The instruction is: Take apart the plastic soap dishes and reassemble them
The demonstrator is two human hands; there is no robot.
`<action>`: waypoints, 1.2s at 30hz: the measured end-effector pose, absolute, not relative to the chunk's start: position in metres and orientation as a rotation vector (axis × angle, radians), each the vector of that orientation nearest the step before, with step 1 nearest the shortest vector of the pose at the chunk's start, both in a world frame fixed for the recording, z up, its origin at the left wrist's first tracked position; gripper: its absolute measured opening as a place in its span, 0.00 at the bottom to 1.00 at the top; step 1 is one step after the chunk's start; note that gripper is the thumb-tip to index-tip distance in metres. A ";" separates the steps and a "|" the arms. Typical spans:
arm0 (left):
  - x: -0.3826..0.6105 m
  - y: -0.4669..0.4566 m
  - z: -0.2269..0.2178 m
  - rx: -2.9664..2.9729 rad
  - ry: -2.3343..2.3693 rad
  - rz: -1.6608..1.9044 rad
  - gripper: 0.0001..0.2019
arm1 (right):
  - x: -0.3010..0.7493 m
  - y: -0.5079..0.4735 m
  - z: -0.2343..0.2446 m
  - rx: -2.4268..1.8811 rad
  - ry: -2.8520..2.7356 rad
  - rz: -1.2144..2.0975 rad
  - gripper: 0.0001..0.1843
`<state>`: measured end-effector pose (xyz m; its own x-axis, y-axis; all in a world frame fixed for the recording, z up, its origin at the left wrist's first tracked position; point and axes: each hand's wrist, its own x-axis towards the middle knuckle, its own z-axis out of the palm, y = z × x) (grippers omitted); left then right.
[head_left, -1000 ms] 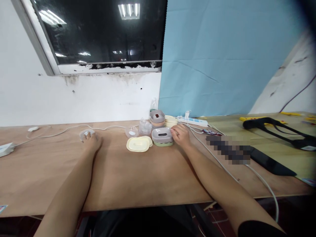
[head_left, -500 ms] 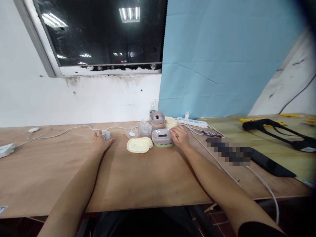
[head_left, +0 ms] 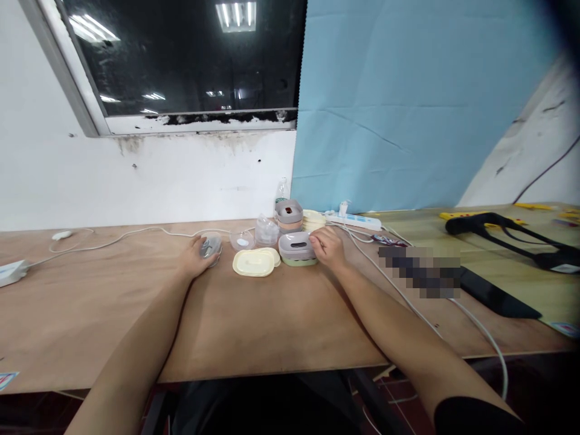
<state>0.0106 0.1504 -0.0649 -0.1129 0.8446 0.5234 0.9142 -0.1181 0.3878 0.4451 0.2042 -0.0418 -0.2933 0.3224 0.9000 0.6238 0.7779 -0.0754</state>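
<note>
My left hand (head_left: 194,258) is closed round the edge of a clear, greyish round plastic piece (head_left: 212,246); whether it is a lid or a shallow cup I cannot tell. At the right side of a mauve-and-green plastic box (head_left: 298,254) with a dark slot on top, my right hand (head_left: 329,248) has its fingers curled against the rim. Between the hands lie cream oval lids (head_left: 254,264), overlapping one another. Just behind them are a clear round plastic piece (head_left: 242,240) with a white spot and a stack of clear plastic cups (head_left: 266,232).
Behind the box stand stacked mauve and peach containers (head_left: 289,215), more cream lids (head_left: 313,219) and a clear bottle (head_left: 281,190). A power strip (head_left: 357,222) and white cables run along the back. On the right lie a black flat device (head_left: 498,295) and a black strap-like frame (head_left: 512,238).
My left hand has moved right with the clear round piece, which now shows more of its surface. My right hand stays at the box. The camera view has shifted slightly.
</note>
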 end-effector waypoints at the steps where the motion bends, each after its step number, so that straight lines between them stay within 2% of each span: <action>1: 0.012 0.149 -0.064 -2.021 -1.951 -1.086 0.35 | 0.445 0.204 -0.042 -0.716 -1.899 -0.349 0.11; 7: 0.030 0.139 -0.053 -1.963 -1.561 -1.331 0.42 | 0.440 0.200 -0.041 -0.691 -1.924 -0.331 0.10; 17: 0.086 0.126 -0.052 -2.333 -1.166 -1.134 0.35 | 0.436 0.197 -0.040 -0.695 -1.942 -0.329 0.10; 24: 0.088 0.132 -0.050 -2.225 -1.351 -1.430 0.30 | 0.434 0.197 -0.040 -0.695 -1.956 -0.323 0.10; 27: 0.086 0.141 -0.049 -2.017 -1.604 -1.844 0.26 | 0.435 0.198 -0.041 -0.692 -1.959 -0.310 0.11; 29: 0.085 0.146 -0.048 -1.799 -1.744 -2.152 0.25 | 0.435 0.198 -0.042 -0.684 -1.958 -0.309 0.12; 31: 0.085 0.152 -0.046 -1.619 -1.824 -2.317 0.26 | 0.436 0.199 -0.042 -0.678 -1.958 -0.309 0.12; 36: 0.090 0.166 -0.040 -1.506 -2.182 -2.222 0.23 | 0.436 0.197 -0.041 -0.670 -1.949 -0.297 0.13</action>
<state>0.0898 0.1659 -0.0398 -0.5803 0.7362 0.3484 0.3347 -0.1744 0.9260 0.4356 0.1975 -0.0408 -0.3352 0.3242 0.8846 0.5729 0.8155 -0.0818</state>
